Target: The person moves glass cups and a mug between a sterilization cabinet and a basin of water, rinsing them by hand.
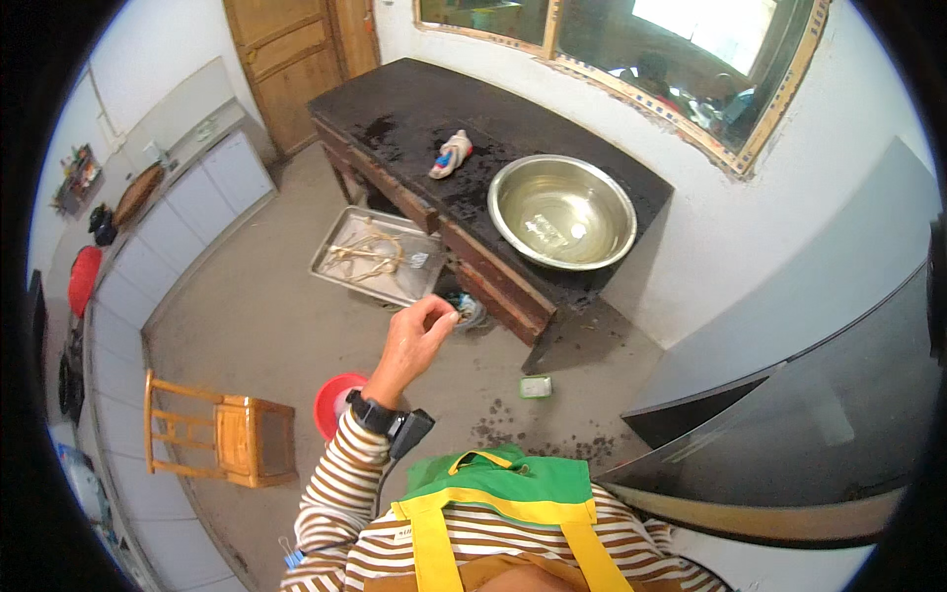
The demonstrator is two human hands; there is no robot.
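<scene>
Left hand (412,345) mid-air, fingers pinched narrow, can't tell on what; right hand's out of view. Looks between steps; metal tray (409,283) calls for a farther reach.

basin (508,202) on table (400,99), cloth (455,153) left of basin

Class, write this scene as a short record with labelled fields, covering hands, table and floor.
Left hand: raised, curled; nothing visibly held
Right hand: not in view
Table: dark, bearing a metal basin and, left of it, a pale bundle
Basin contents: apparently clear liquid
Tray: metal, holding pale stick-like pieces
Floor: red basin, partly hidden; small green-edged box; wooden chair
</scene>
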